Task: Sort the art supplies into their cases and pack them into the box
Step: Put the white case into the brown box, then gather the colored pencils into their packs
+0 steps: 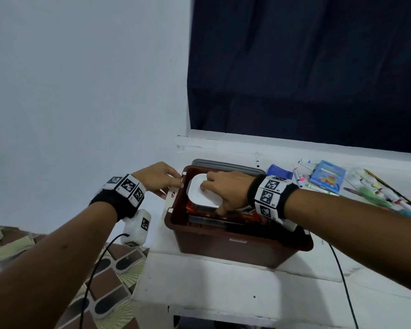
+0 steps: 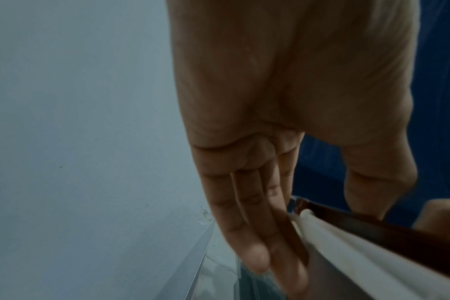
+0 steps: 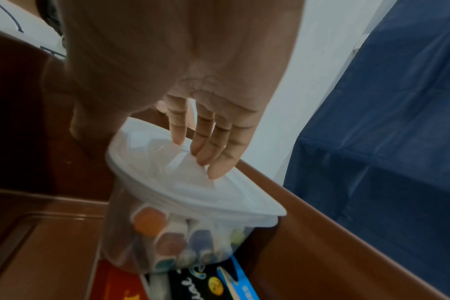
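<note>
Print on the flat packs (image 3: 213,284) under the clear tub (image 1: 203,193) is unreadable. Right hand (image 1: 226,186) grips the tub, fingers spread, inside the brown box (image 1: 235,248); left hand (image 1: 157,178) pinches its left rim at the table's (image 1: 223,293) left edge.

box (image 1: 235,248) dark brown, white handle (image 1: 170,198); container (image 3: 167,233) clear, white lid (image 1: 203,193), orange/brown/blue caps inside; packs under it red, black, blue; wristbands (image 1: 271,195) black with black-white square tags; curtain (image 1: 306,67) navy; wall (image 1: 81,91) pale blue
</note>
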